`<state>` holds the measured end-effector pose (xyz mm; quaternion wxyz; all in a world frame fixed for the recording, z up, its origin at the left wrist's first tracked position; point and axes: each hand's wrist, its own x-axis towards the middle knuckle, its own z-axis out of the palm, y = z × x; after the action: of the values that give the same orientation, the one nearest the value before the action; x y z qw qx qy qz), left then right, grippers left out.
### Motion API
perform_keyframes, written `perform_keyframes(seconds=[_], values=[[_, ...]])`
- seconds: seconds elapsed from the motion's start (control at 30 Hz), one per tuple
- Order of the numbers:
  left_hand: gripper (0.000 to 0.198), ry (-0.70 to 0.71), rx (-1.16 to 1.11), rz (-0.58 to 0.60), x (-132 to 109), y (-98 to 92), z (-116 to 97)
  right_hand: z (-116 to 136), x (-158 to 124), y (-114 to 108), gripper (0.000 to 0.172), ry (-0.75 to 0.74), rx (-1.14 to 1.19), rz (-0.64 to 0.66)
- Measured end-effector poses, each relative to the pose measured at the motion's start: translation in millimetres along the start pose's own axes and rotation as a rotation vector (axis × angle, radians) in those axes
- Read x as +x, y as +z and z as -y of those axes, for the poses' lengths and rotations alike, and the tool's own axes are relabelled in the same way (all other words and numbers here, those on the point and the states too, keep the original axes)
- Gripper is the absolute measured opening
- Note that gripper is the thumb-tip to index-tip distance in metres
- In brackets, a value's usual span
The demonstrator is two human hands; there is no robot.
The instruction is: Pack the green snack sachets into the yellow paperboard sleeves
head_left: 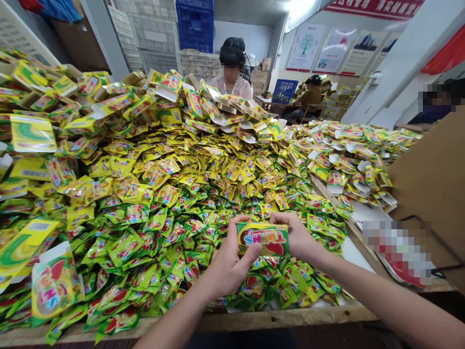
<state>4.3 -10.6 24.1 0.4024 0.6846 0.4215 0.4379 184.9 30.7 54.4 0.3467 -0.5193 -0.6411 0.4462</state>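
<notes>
Both my hands hold one small yellow-green candy box (263, 238) printed with red letters, just above the near part of the table. My left hand (228, 261) grips its left end, thumb along the lower front edge. My right hand (300, 235) is closed on its right end. Under them lies a deep heap of green and yellow sachets (174, 213) that covers most of the table. Assembled boxes of the same print (203, 104) are piled along the far side.
Flat and folded boxes (47, 286) stack at the left. More boxes and white flaps (348, 150) lie at the right beside a brown cardboard sheet (432, 179). The wooden table edge (290, 317) is near me. A person (232, 72) sits across; others sit further right.
</notes>
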Motion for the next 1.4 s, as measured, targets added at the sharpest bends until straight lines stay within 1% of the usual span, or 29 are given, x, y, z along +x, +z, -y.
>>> perform_keyframes(seconds=[0.03,0.1,0.17,0.23,0.3,0.37,0.43,0.47,0.53,0.6,0.63,0.7,0.73,0.77,0.8,0.87,0.9,0.93,0.97,1.0,1.03,1.07,1.1,1.13,1.2,1.23,1.27,1.33,1.4], values=[[0.04,-0.013,-0.031,0.004,-1.5,2.3,1.1,-0.8,0.7,0.3,0.037,-0.029,-0.037,-0.005],[0.035,-0.03,-0.056,-0.04,-3.0,7.3,4.1,-4.8,3.1,4.4,0.037,-0.06,-0.09,-0.006],[0.03,-0.046,-0.069,-0.078,-1.7,10.5,6.8,-9.4,4.8,9.4,0.039,-0.049,-0.08,0.008],[0.027,-0.077,-0.114,-0.076,1.9,11.3,7.9,-10.9,3.2,10.1,0.04,-0.013,-0.025,0.045],[0.025,-0.13,-0.208,-0.058,5.6,11.0,7.5,-8.5,-3.1,3.9,0.035,0.05,0.042,0.124],[0.025,-0.178,-0.318,-0.05,7.5,11.6,6.3,-4.6,-14.0,-6.1,0.034,0.127,0.17,0.259],[0.025,-0.2,-0.405,-0.041,6.9,14.5,5.1,-3.4,-27.9,-13.3,0.047,0.197,0.354,0.373],[0.025,-0.208,-0.429,-0.026,5.9,16.7,4.9,-4.7,-34.6,-14.4,0.052,0.231,0.44,0.389],[0.024,-0.217,-0.424,0.016,3.4,21.2,5.0,-10.4,-44.3,-12.7,0.05,0.31,0.523,0.352],[0.024,-0.207,-0.338,0.08,1.9,23.7,5.8,-15.4,-44.6,-14.4,0.041,0.412,0.484,0.315],[0.026,-0.19,-0.295,0.112,1.9,23.7,6.4,-15.3,-40.3,-20.6,0.037,0.449,0.427,0.294],[0.035,-0.142,-0.258,0.135,3.8,20.9,8.0,-6.5,-24.2,-48.9,0.032,0.442,0.278,0.149],[0.041,-0.124,-0.266,0.113,5.4,18.6,8.9,2.1,-13.6,-70.7,0.03,0.387,0.189,0.009],[0.046,-0.106,-0.28,0.061,7.5,16.1,10.0,12.6,-2.5,-95.6,0.029,0.263,0.122,-0.24],[0.05,-0.091,-0.285,-0.008,9.6,13.6,11.2,23.8,8.2,-121.5,0.032,0.194,0.092,-0.37],[0.049,-0.072,-0.251,-0.143,13.7,9.8,13.8,42.0,26.0,-165.0,0.047,0.067,0.022,-0.57],[0.047,-0.068,-0.225,-0.187,15.3,8.9,15.0,46.4,32.3,-178.0,0.048,0.036,-0.04,-0.636],[0.045,-0.066,-0.197,-0.209,16.6,8.6,16.1,46.5,36.9,-183.2,0.046,0.021,-0.146,-0.654],[0.043,-0.064,-0.171,-0.214,17.5,8.9,17.1,42.0,40.0,-180.6,0.04,0.025,-0.249,-0.618],[0.041,-0.061,-0.149,-0.213,18.2,9.5,17.8,33.6,42.3,-171.1,0.033,0.032,-0.322,-0.541],[0.04,-0.054,-0.13,-0.212,18.5,10.3,18.3,22.2,44.4,-156.2,0.028,0.04,-0.361,-0.447],[0.038,-0.045,-0.111,-0.217,18.7,10.9,18.8,9.1,46.7,-138.2,0.026,0.039,-0.399,-0.313],[0.037,-0.035,-0.091,-0.23,18.8,11.2,19.3,-4.2,49.6,-119.2,0.027,0.032,-0.435,-0.214],[0.035,-0.025,-0.07,-0.251,18.9,11.0,20.0,-16.7,53.3,-101.5,0.034,0.023,-0.455,-0.165],[0.033,-0.015,-0.022,-0.304,19.7,8.8,22.2,-36.4,62.3,-75.6,0.045,0.017,-0.487,-0.146],[0.031,-0.015,0.008,-0.331,20.8,7.0,23.8,-43.3,66.8,-68.6,0.048,0.018,-0.492,-0.163],[0.029,-0.02,0.059,-0.348,22.7,4.7,25.4,-48.4,70.7,-65.6,0.049,0.021,-0.495,-0.184],[0.026,-0.044,0.201,-0.334,29.6,0.1,28.2,-54.3,75.0,-68.1,0.043,0.021,-0.482,-0.238],[0.024,-0.065,0.339,-0.252,41.2,-3.0,28.8,-55.7,73.6,-75.2,0.033,0.009,-0.448,-0.308]])
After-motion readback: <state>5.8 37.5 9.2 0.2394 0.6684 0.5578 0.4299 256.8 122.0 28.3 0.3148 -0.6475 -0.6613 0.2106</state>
